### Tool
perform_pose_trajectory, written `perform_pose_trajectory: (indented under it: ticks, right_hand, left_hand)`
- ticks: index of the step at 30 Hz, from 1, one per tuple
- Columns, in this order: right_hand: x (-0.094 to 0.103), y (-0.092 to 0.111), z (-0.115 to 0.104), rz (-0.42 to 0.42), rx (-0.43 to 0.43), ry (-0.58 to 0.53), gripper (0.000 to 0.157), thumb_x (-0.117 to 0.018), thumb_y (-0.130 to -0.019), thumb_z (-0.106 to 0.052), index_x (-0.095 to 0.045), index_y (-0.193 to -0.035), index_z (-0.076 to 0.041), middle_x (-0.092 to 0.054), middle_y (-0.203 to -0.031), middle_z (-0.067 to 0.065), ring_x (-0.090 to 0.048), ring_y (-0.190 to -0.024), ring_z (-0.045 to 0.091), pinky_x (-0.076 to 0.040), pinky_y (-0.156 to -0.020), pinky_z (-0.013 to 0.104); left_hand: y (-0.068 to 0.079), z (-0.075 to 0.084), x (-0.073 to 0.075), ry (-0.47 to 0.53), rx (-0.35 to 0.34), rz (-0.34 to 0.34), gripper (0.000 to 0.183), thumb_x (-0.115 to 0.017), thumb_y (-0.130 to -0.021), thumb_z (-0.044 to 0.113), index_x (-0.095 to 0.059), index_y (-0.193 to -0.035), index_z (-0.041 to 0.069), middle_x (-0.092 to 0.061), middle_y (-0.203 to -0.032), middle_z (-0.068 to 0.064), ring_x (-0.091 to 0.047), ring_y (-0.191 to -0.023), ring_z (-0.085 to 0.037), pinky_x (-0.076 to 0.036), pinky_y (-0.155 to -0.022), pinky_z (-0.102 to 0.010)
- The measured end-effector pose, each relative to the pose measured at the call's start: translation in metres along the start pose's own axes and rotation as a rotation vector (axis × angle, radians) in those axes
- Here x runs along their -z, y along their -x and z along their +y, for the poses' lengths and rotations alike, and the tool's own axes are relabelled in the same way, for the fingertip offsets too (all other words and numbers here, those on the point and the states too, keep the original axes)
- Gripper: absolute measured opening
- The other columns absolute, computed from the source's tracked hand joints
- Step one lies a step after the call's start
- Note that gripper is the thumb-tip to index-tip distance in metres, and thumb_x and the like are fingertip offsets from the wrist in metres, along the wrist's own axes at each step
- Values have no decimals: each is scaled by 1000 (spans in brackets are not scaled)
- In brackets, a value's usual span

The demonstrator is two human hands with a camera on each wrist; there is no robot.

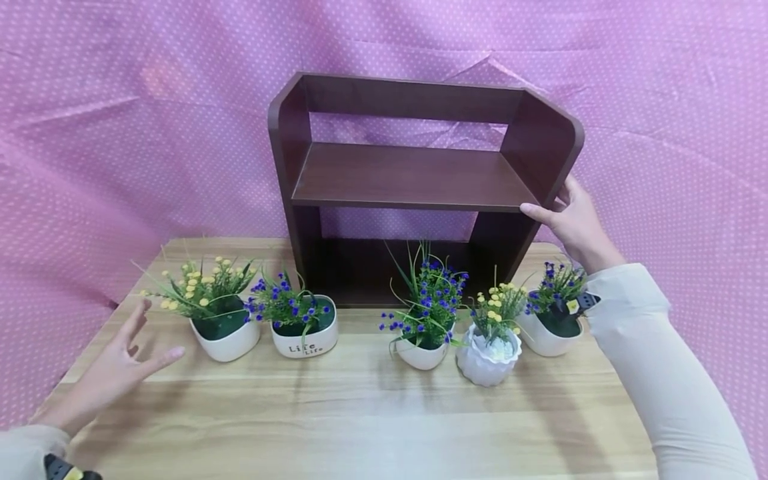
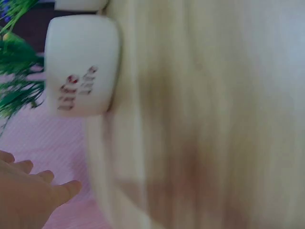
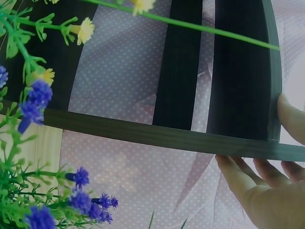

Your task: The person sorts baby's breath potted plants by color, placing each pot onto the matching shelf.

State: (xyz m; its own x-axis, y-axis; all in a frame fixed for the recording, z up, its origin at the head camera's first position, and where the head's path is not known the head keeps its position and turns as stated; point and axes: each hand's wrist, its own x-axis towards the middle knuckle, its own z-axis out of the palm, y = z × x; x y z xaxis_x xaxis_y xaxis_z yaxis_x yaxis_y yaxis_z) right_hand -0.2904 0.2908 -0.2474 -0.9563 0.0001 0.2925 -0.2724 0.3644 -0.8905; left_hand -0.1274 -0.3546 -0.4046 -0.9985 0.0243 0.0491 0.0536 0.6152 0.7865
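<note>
A dark brown two-tier wooden shelf (image 1: 408, 175) stands at the back of the table. My right hand (image 1: 579, 223) grips its right side panel, thumb at the front by the middle board and fingers against the outer face. The right wrist view shows the fingertips (image 3: 228, 164) touching that panel. At the left, my left hand (image 1: 117, 363) is held in the air with fingers spread and nothing in it. Nearest to it is a white pot with yellow flowers (image 1: 225, 343), lettered "Life" in the left wrist view.
Before the shelf stand a "Life" pot with blue flowers (image 1: 306, 343), another blue-flowered pot (image 1: 423, 355), a scalloped white pot with yellow flowers (image 1: 487, 367) and a blue-flowered pot (image 1: 549, 339) under the right forearm. Pink dotted cloth (image 1: 150, 167) hangs behind the wooden table (image 1: 360, 420).
</note>
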Motion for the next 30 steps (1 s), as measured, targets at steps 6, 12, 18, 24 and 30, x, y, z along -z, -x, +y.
perform_pose_trajectory:
  ticks: [6,12,18,24,30]
  right_hand:
    - [1,-1,3,4,-16,-14,77,-73,-84,-7,-34,-148,-27,-37,-151,12,-39,-135,26,-46,-96,20]
    - [1,0,3,4,-7,-75,77,-73,-83,-3,-36,-147,-24,-37,-150,13,-39,-135,27,-47,-89,14]
    - [0,0,3,8,-5,-69,76,-73,-83,-4,-37,-147,-24,-38,-150,12,-39,-135,27,-47,-88,14]
    - [-1,1,2,6,-18,-75,75,-73,-83,-5,-37,-147,-24,-39,-149,11,-41,-134,28,-48,-90,16]
    - [0,-1,2,-7,-26,-52,77,-73,-84,-6,-35,-148,-25,-37,-151,11,-39,-135,31,-48,-90,16]
  left_hand:
    - [-3,-4,-29,99,49,7,106,-67,-91,24,21,-150,20,18,-156,-17,1,-137,-54,-12,-101,-71]
    - [-10,-6,-47,166,59,50,110,-70,-89,22,22,-149,12,20,-156,-16,5,-139,-49,-8,-106,-66]
    - [-16,-8,-55,191,73,66,113,-72,-87,22,23,-149,12,18,-154,-22,3,-139,-51,-10,-106,-67]
    - [-21,-12,-58,234,29,74,110,-72,-86,17,16,-152,14,12,-154,-28,1,-139,-51,-6,-109,-62]
    - [-27,-12,-61,267,-9,68,103,-71,-88,15,8,-154,17,2,-156,-26,-6,-140,-46,-18,-112,-19]
